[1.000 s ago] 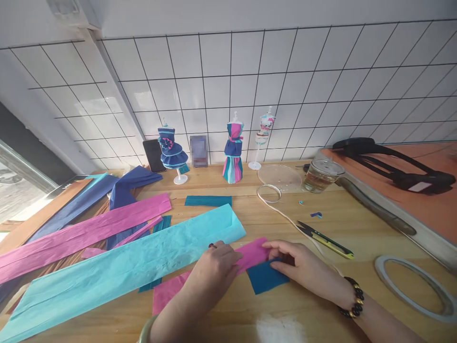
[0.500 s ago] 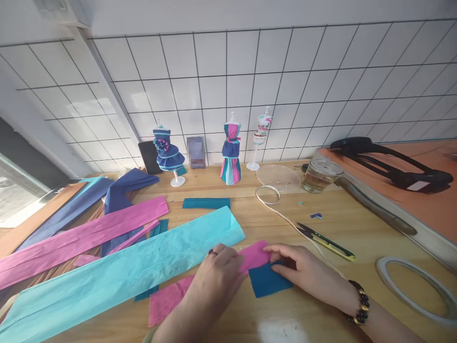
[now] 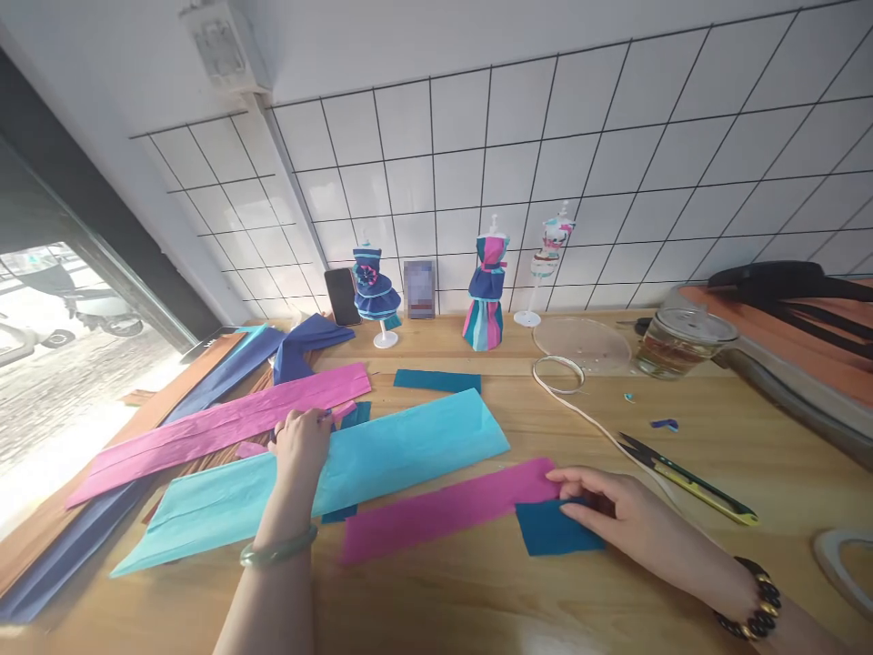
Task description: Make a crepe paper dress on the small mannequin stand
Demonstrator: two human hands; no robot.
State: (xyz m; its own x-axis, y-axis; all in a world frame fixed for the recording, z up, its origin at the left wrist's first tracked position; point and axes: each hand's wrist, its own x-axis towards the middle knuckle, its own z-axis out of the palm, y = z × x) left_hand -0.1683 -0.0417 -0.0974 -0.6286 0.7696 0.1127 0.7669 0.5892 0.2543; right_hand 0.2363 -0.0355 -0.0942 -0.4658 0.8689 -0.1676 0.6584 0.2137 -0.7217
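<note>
My left hand, with a green bangle at the wrist, pinches a narrow pink strip above the light blue strip. Thumb and fingers of my right hand rest at the right end of a magenta strip and on the dark teal square beside it. The fingers there are curved, with a gap between thumb and forefinger. A wide pink strip lies behind my left hand, over navy fabric.
Three small mannequins, one in a navy dress, one in a striped dress and one patterned, stand by the tiled wall. Snips, white cord, a glass jar and a clear disc lie at the right.
My left hand has left the magenta strip and moved left to the narrow pink strip, taking hold of it. The magenta strip now shows at full length. The view has shifted left.
</note>
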